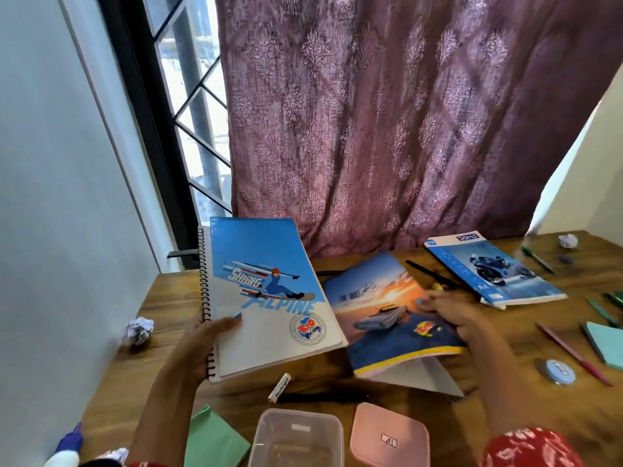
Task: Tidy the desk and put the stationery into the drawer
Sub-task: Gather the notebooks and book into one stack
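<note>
My left hand (212, 335) grips the spine edge of a blue and white spiral notebook (266, 298) and holds it tilted up above the wooden desk (161, 298). My right hand (451, 315) holds the edge of a soft notebook with a sunset and car cover (381, 308), which is lifted and bent. A blue motorcycle notebook (492, 271) lies flat at the back right. A black pen (428, 271) lies between the two. A white marker (279, 387) and a black pen (323, 396) lie near the front.
A clear plastic box (296, 439) and its pink lid (389, 439) sit at the front edge, beside green paper (212, 439). Crumpled paper balls (138, 330) (567, 240), a pink pencil (573, 353), a green pen (537, 259), a round tape (558, 371) and teal sticky notes (606, 342) lie around. A curtain (404, 112) hangs behind.
</note>
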